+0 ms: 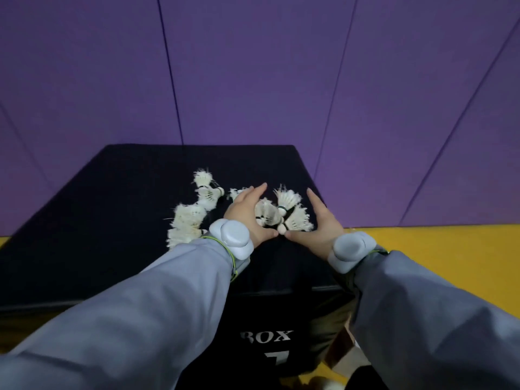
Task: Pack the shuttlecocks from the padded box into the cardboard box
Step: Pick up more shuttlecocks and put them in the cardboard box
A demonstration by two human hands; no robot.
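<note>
Grey sleeves (157,291) reach forward over the black padded box (92,220), whose front side carries the white letters "BOX". On each wrist sits a pale grey device (233,237). The left hand (247,212) and the right hand (318,223) lie open on the box top, thumbs almost touching, fingers spread and cupped around a small heap of white shuttlecocks (281,212) without gripping any. More shuttlecocks (191,212) lie loose beside the left hand. Behind the box stands a purple wall (253,66).
</note>
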